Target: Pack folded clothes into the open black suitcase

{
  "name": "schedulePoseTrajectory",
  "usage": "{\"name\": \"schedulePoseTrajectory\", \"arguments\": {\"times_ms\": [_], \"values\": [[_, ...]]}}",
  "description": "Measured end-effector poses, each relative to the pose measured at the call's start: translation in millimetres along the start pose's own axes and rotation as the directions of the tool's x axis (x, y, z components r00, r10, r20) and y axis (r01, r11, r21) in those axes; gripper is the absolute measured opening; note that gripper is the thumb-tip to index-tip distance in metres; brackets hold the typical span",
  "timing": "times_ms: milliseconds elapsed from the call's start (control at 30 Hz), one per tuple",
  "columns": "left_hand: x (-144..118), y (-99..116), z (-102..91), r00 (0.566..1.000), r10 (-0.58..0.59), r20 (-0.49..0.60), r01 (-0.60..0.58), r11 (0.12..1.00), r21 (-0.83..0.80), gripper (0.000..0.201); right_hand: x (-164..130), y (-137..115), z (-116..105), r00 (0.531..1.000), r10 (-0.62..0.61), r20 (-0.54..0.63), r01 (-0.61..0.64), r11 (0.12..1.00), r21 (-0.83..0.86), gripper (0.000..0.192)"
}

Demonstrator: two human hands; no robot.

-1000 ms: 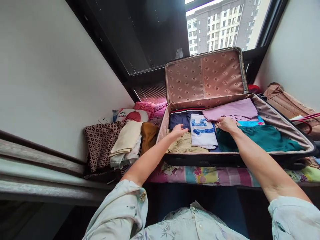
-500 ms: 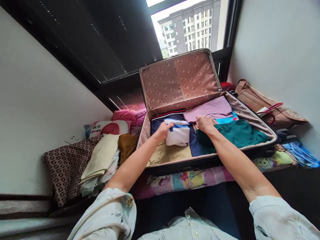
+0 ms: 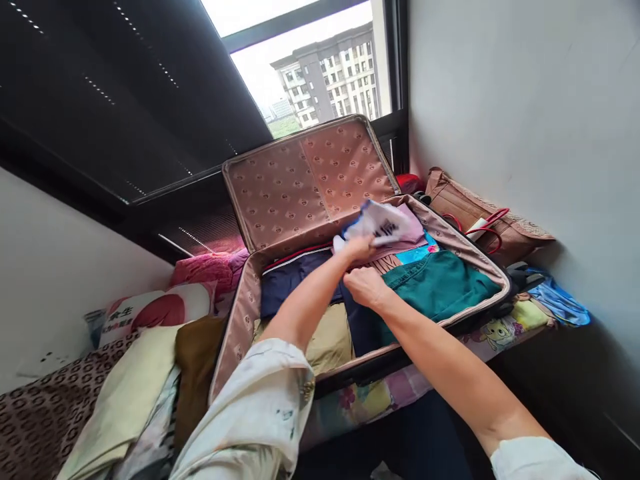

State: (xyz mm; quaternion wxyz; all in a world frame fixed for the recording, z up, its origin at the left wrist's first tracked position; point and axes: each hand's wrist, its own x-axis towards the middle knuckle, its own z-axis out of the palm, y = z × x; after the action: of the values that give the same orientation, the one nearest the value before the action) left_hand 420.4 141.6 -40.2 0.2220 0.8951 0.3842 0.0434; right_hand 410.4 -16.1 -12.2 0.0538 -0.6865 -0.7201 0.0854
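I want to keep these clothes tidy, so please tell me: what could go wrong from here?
The white garment in the left hand hangs loosely above the pink garment, so it could brush that one out of its neat lie. The right hand is close to the left, so they might bump. The raised suitcase lid could perhaps fall toward the arms if knocked.

A multi-storey building [image 3: 330, 80] is visible through the window [image 3: 263, 63]; a dark panel [image 3: 145, 120] adjoins at left. A brown bag [image 3: 450, 197], red cord [image 3: 495, 217] on top, lies beside the white wall [image 3: 500, 87]. A printed cushion [image 3: 163, 310] sits at left.
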Motion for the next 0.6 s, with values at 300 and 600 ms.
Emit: {"name": "schedulePoseTrajectory", "arguments": {"times_ms": [300,600], "values": [[8.9,-58.7,25.7,0.947,0.143,0.286,-0.217,0.944,0.247,0.103,-3.5,-11.8,4.9,0.975,-0.152,0.163,0.147,0.988,0.039,0.035],[0.7,-52.9,20.6,0.970,0.170,0.173,-0.221,0.914,0.341,0.081,2.9,-0.9,4.7,1.000,0.008,-0.007,-0.008,1.000,0.016,0.037]]}}
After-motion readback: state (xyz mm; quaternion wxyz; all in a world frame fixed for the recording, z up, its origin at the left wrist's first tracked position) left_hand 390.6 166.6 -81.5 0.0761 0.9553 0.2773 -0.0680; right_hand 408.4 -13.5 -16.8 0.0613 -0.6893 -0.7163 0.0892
